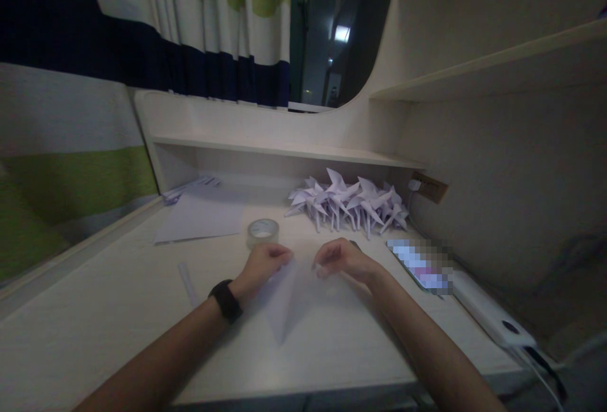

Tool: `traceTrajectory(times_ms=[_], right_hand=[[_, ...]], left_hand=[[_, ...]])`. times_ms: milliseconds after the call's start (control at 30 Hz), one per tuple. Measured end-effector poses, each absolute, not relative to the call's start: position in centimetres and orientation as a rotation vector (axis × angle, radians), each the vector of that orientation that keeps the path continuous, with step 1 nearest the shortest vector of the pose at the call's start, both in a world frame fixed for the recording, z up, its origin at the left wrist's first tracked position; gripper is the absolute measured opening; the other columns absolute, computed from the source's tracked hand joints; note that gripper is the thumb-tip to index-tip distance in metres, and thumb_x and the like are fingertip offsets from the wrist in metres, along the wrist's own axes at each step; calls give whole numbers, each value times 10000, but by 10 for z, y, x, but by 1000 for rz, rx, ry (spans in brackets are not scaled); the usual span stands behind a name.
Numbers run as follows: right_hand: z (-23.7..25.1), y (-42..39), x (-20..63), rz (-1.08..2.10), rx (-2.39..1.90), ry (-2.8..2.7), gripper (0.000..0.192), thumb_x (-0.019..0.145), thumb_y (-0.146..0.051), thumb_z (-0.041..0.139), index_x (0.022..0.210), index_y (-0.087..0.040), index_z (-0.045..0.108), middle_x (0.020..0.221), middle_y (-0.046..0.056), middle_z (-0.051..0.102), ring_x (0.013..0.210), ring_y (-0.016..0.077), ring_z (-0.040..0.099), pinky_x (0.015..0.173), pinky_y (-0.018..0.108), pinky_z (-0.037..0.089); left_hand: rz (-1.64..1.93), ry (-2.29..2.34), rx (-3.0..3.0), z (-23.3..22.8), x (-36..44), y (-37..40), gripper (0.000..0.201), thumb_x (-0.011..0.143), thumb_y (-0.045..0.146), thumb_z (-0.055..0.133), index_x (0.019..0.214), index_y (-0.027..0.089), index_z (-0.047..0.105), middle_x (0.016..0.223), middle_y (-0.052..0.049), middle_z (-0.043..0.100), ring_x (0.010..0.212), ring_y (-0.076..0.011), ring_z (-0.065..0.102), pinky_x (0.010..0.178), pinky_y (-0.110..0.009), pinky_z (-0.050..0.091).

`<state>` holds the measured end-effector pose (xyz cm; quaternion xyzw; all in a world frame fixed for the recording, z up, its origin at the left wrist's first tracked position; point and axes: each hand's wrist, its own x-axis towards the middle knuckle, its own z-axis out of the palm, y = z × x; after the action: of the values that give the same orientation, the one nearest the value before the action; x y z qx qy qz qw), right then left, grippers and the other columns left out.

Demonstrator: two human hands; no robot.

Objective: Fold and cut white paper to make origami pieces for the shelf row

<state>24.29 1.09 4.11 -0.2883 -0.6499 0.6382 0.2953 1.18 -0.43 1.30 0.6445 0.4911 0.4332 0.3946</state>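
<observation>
A folded sheet of white paper [281,311] stands over the desk, its sharp lower corner pointing at me. My left hand [265,263], with a black watch on the wrist, pinches it at the top edge between thumb and fingers. To the right of the paper hovers my right hand [344,259], fingers curled and a little apart, with nothing visible in them. A roll of clear tape [263,230] lies just behind my left hand. A narrow white paper strip [188,282] rests left of my left wrist.
Several white paper pinwheels [346,200] are heaped at the back right. Flat paper sheets [202,213] lie at the back left. On the right are a lit phone [417,263] and a white power strip [493,311] with cables. A low shelf [284,150] overhangs the back.
</observation>
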Motion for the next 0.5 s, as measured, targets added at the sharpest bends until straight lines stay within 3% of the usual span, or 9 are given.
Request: traceTrajectory(times_ms=[233, 500], right_hand=[[38, 13, 243, 1684, -757, -1734, 316, 517, -223, 867, 766, -105, 713, 678, 49, 710, 607, 150, 659, 589, 262, 533], [38, 14, 243, 1672, -773, -1750, 306, 526, -225, 859, 770, -110, 715, 686, 47, 712, 609, 146, 656, 603, 266, 532]], left_hand=[[1032, 1113, 1459, 9, 12, -4, 323, 651, 387, 743, 843, 130, 701, 741, -52, 673, 618, -139, 565, 550, -244, 401], [1000, 999, 1402, 11, 15, -9, 362, 608, 281, 801, 894, 110, 659, 685, -27, 645, 591, -134, 583, 566, -263, 441]])
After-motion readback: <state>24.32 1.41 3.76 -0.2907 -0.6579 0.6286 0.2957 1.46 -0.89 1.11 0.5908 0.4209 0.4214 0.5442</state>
